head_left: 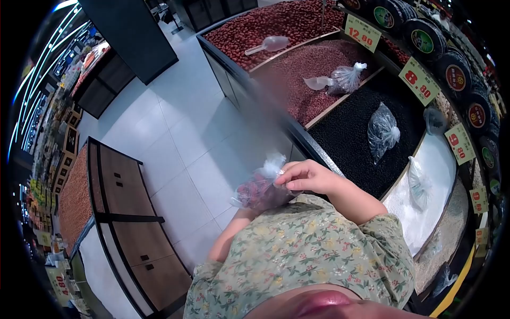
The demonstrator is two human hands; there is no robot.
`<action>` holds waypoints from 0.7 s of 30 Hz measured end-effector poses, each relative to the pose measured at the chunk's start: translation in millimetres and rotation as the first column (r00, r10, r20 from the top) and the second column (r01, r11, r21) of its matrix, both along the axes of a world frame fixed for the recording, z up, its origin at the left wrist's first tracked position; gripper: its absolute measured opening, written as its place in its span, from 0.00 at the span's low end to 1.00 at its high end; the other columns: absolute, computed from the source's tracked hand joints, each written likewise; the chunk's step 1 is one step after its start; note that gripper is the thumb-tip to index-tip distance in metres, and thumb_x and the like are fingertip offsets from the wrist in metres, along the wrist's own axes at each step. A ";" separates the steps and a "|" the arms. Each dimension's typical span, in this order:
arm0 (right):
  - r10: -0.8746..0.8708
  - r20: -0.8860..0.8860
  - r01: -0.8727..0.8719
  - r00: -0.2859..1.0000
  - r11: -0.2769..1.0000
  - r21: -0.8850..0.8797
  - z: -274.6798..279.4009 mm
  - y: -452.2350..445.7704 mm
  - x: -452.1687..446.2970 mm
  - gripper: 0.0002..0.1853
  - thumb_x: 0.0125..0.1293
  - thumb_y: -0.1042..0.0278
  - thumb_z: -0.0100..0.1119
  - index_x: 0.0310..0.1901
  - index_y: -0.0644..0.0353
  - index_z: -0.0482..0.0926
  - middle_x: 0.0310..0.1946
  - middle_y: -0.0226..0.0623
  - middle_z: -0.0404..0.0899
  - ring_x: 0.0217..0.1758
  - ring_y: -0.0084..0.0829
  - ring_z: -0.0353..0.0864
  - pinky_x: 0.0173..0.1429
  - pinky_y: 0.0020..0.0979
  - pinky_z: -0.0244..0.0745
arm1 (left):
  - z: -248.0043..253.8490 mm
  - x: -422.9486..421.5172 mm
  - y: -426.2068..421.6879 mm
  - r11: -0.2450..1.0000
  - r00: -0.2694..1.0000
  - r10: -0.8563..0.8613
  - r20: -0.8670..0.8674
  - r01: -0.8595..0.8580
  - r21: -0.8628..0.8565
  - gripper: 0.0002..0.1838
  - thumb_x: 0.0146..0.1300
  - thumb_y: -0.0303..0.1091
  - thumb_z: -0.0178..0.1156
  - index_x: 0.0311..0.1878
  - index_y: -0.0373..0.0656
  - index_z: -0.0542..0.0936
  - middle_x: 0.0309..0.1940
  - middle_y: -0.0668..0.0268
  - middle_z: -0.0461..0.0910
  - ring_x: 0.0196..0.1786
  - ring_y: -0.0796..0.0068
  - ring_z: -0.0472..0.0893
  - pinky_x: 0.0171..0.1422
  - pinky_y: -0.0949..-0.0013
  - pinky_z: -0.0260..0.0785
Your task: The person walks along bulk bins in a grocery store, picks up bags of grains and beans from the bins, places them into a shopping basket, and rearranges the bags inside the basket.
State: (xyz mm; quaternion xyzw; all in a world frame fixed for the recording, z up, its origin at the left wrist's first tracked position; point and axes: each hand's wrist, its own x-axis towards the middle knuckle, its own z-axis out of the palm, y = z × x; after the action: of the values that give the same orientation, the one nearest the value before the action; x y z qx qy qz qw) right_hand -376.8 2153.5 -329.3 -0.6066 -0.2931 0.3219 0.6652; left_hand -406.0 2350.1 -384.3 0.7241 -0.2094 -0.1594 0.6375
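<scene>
A clear plastic bag with dark red contents (257, 190) hangs before my chest, its whitish, bunched top upward. My right hand (308, 176) is at the top of this bag, thumb and fingers pinched together on the plastic. The left forearm (232, 232) reaches up behind the bag. My left hand is hidden behind the bag and its contents, so its fingers do not show.
Bins to the right hold red dates (308, 18), small reddish beans (305, 106), black grains (345, 133) and white grains (430, 181). Bags and a clear scoop (273, 43) lie on them. Price signs line the right edge. A wooden cabinet (125, 189) stands left.
</scene>
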 end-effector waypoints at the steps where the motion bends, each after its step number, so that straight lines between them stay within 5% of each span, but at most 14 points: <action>1: 0.022 -0.073 -0.023 0.997 1.000 -0.012 -0.4 6.1 5.5 0.14 0.63 0.69 0.62 0.49 0.66 0.81 0.47 0.36 0.75 0.48 0.27 0.75 0.52 0.27 0.70 | -10.3 0.6 4.7 0.984 0.994 0.044 -0.099 -0.060 -0.165 0.20 0.64 0.42 0.57 0.55 0.40 0.74 0.49 0.58 0.78 0.51 0.67 0.78 0.54 0.62 0.74; 2: 0.029 0.076 -0.029 0.997 1.000 -0.001 -9.8 13.2 13.9 0.19 0.62 0.65 0.63 0.53 0.63 0.79 0.50 0.36 0.78 0.50 0.29 0.77 0.52 0.30 0.73 | -19.2 3.3 9.7 0.953 0.979 0.072 -0.190 -0.124 -0.276 0.20 0.64 0.42 0.57 0.55 0.40 0.74 0.49 0.58 0.78 0.51 0.67 0.78 0.54 0.62 0.74; 5: 0.041 0.155 -0.045 0.987 0.999 0.023 -19.4 28.8 36.5 0.22 0.62 0.65 0.63 0.57 0.62 0.76 0.53 0.38 0.77 0.54 0.32 0.76 0.58 0.34 0.72 | -42.8 8.7 28.8 0.814 0.901 0.121 -0.418 -0.331 -0.477 0.20 0.65 0.43 0.56 0.55 0.40 0.74 0.49 0.58 0.78 0.51 0.66 0.78 0.55 0.61 0.74; 6: 0.025 0.187 -0.029 0.982 0.999 0.020 -18.6 33.9 45.0 0.23 0.63 0.69 0.62 0.60 0.62 0.73 0.51 0.35 0.73 0.47 0.26 0.76 0.51 0.28 0.73 | -50.8 11.3 35.9 0.764 0.869 0.134 -0.477 -0.397 -0.509 0.20 0.65 0.43 0.56 0.55 0.40 0.74 0.49 0.58 0.78 0.51 0.66 0.78 0.55 0.61 0.74; 9: -0.123 0.348 0.165 0.929 0.982 -0.092 -42.7 43.4 84.9 0.27 0.60 0.66 0.64 0.61 0.61 0.70 0.51 0.38 0.73 0.47 0.26 0.78 0.50 0.27 0.74 | -68.5 18.2 60.0 0.601 0.754 0.149 -0.639 -0.582 -0.547 0.20 0.66 0.43 0.55 0.55 0.40 0.74 0.49 0.57 0.78 0.51 0.65 0.78 0.56 0.60 0.74; 11: -0.161 0.366 0.223 0.917 0.966 -0.134 -57.4 47.4 114.1 0.27 0.57 0.66 0.65 0.59 0.61 0.71 0.51 0.41 0.73 0.49 0.33 0.79 0.52 0.31 0.74 | -77.2 28.4 75.5 0.493 0.685 0.157 -0.712 -0.679 -0.544 0.20 0.66 0.43 0.54 0.55 0.40 0.74 0.49 0.57 0.78 0.51 0.64 0.78 0.56 0.60 0.74; 13: -0.132 0.775 0.467 0.618 0.854 -0.227 -89.3 48.5 150.3 0.26 0.54 0.68 0.65 0.57 0.60 0.73 0.51 0.42 0.73 0.53 0.42 0.76 0.56 0.36 0.73 | -77.9 50.4 92.8 0.414 0.638 0.170 -0.751 -0.738 -0.533 0.20 0.66 0.44 0.54 0.55 0.40 0.74 0.49 0.56 0.78 0.52 0.64 0.78 0.56 0.59 0.74; 17: -0.061 0.878 0.563 0.475 0.788 -0.249 -128.6 45.3 212.8 0.25 0.49 0.69 0.66 0.52 0.57 0.76 0.53 0.41 0.73 0.59 0.43 0.71 0.61 0.39 0.69 | -72.5 137.3 120.3 0.359 0.642 0.165 -0.749 -0.746 -0.561 0.20 0.67 0.44 0.53 0.55 0.40 0.74 0.50 0.56 0.78 0.52 0.63 0.78 0.57 0.59 0.73; 19: -0.077 0.870 0.586 0.487 0.767 -0.260 -139.3 48.7 237.9 0.24 0.48 0.69 0.66 0.51 0.57 0.77 0.53 0.41 0.73 0.62 0.44 0.69 0.64 0.40 0.67 | -70.4 179.3 134.7 0.039 0.651 -0.184 -0.737 -0.744 -0.667 0.21 0.69 0.46 0.47 0.55 0.40 0.74 0.52 0.56 0.77 0.53 0.59 0.77 0.59 0.56 0.72; 20: -0.071 0.880 0.603 0.469 0.754 -0.260 -146.0 50.8 248.8 0.24 0.48 0.69 0.66 0.50 0.57 0.77 0.54 0.41 0.72 0.64 0.44 0.67 0.66 0.41 0.66 | -64.0 190.9 138.3 0.229 0.700 0.080 -0.709 -0.706 -0.671 0.22 0.70 0.47 0.45 0.57 0.41 0.73 0.53 0.56 0.77 0.54 0.58 0.77 0.60 0.56 0.72; 21: -0.079 0.878 0.607 0.472 0.752 -0.258 -152.2 54.3 260.2 0.24 0.48 0.69 0.66 0.50 0.57 0.77 0.54 0.41 0.72 0.64 0.44 0.67 0.66 0.41 0.66 | -60.1 206.2 142.9 0.238 0.698 0.080 -0.712 -0.707 -0.666 0.22 0.70 0.47 0.45 0.57 0.41 0.73 0.53 0.56 0.77 0.54 0.58 0.77 0.60 0.56 0.72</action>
State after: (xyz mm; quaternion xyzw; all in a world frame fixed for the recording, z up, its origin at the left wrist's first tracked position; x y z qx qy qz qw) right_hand -116.5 2207.8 -481.5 -0.8916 -0.3299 -0.0815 0.2992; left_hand -199.8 2493.0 -444.4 0.1885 0.1310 -0.0337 0.9727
